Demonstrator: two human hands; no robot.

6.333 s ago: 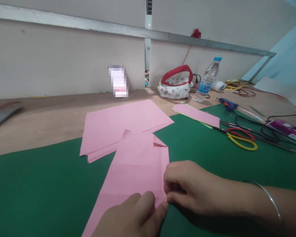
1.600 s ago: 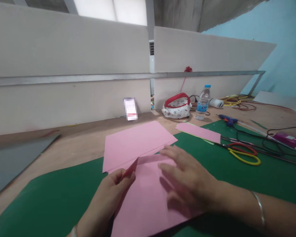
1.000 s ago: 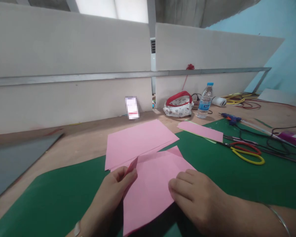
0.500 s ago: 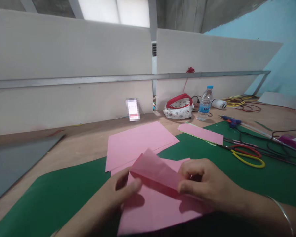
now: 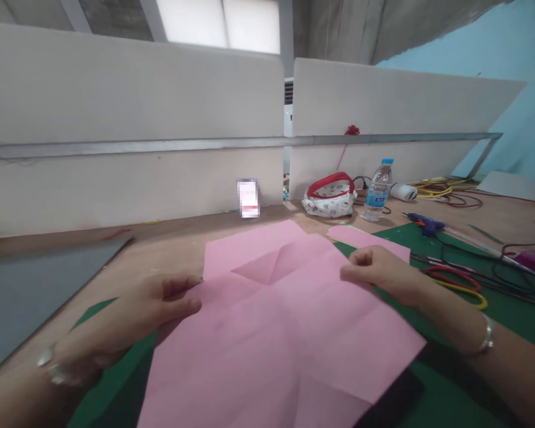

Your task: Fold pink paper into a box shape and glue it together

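A large creased pink paper sheet lies spread over the green cutting mat in front of me. My left hand pinches its far left corner between thumb and fingers. My right hand is closed on its far right edge. Fold lines cross the sheet, and a small diamond-shaped crease shows near its far end. More pink sheets lie under it toward the wall.
A pink paper strip, red and yellow scissors, a blue glue gun and black cables lie on the right. A water bottle and a red-trimmed pouch stand by the partition. A grey board lies left.
The folded pink sheet has been opened out flat. My hands moved apart, left hand to the far left corner and right hand to the far right edge.
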